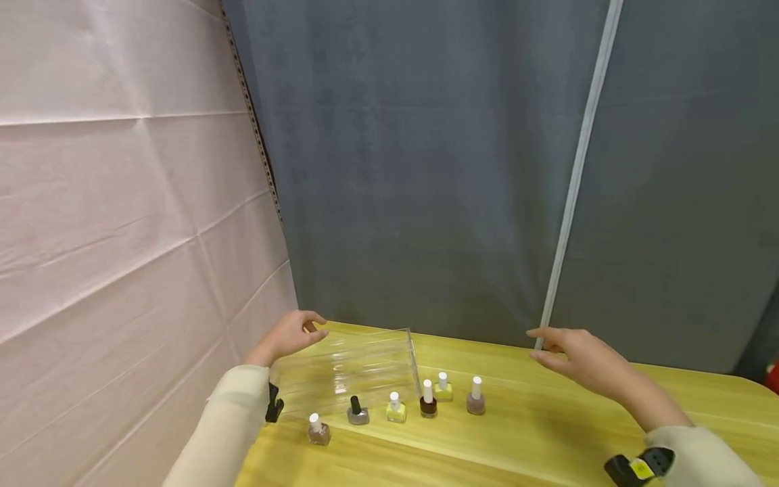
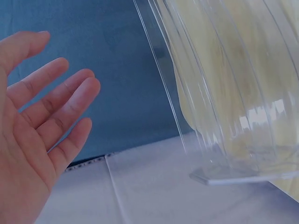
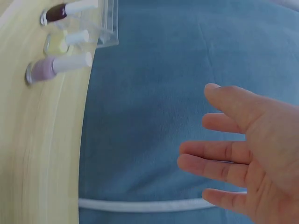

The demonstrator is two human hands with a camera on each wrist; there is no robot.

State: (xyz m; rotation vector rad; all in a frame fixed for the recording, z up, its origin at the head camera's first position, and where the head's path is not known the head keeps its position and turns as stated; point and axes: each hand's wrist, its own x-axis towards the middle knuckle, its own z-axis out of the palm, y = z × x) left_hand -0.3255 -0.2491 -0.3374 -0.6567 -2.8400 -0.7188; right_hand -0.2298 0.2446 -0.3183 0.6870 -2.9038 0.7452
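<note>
A transparent tiered rack (image 1: 371, 365) stands on the wooden table, its ridged steps also large in the left wrist view. In front of it and to its right stand several nail polish bottles: a brownish glitter one (image 1: 319, 433), a grey one with a black cap (image 1: 358, 414), a yellow one (image 1: 396, 410), a dark one (image 1: 429, 404), a second yellow one (image 1: 443, 389) and a mauve one (image 1: 476, 400). My left hand (image 1: 295, 333), fingers relaxed, hovers by the rack's left end and holds nothing. Raised right of the bottles, my right hand (image 1: 581, 358) is likewise bare, fingers loosely extended.
Behind the yellowish table (image 1: 505, 446) hangs a dark grey-blue curtain (image 1: 414, 169) with a pale strip (image 1: 578, 176) running down it. A creased light pink cloth (image 1: 122, 223) lines the left side. Something red (image 1: 773, 375) shows at the far right edge.
</note>
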